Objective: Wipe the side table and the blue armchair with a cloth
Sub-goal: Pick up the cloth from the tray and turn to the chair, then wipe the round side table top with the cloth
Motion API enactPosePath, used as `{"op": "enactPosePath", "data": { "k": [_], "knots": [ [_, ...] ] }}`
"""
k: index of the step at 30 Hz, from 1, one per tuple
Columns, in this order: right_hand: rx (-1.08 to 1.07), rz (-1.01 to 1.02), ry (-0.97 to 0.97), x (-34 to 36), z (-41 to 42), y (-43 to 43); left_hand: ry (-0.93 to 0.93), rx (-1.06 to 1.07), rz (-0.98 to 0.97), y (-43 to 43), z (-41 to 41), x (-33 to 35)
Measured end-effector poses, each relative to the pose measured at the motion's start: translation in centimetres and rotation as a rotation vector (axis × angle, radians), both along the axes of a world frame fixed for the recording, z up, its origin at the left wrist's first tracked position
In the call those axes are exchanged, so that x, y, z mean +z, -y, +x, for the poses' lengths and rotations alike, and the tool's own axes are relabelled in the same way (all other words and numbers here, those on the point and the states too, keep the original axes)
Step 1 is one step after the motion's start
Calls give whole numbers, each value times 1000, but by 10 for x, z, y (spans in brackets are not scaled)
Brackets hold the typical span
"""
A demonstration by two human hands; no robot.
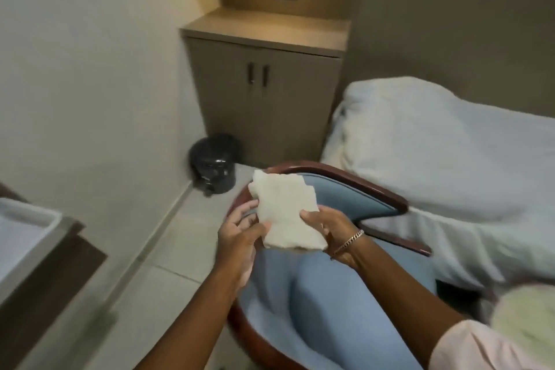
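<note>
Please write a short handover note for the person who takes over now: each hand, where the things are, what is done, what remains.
Left hand: holds the left edge of the white cloth.
Right hand: grips the cloth's right edge.
The cloth is folded and held in the air above the blue armchair, not touching it.
The side table stands in the corner behind the chair, beside the bed.
Done: cannot tell from this view whether anything has been wiped.
Left: wipe whatever is not yet done, the chair being closest.

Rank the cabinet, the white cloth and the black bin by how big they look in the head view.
1. Cabinet, largest.
2. Cloth.
3. Bin, though the cloth's nearness to the camera inflates it.
</note>
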State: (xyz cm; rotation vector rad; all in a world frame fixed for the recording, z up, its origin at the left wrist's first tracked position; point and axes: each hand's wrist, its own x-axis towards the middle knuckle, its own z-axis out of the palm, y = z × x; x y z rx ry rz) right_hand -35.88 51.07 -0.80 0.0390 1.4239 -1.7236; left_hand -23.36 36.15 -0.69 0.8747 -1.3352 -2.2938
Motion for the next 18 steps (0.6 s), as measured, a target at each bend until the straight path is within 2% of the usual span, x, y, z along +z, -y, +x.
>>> {"op": "enactPosePath", "data": {
  "k": [8, 13, 18],
  "knots": [
    [-359, 186, 21, -22, -23, -266, 150, -448, -5, -234, -75, -32],
    [-674, 334, -3, -79, -27, -379, 190, -718, -110, -344, -122, -95],
    [-878, 432, 38, -157, -49, -469, 201, -835, -187, -445, -162, -165]
  ]
}}
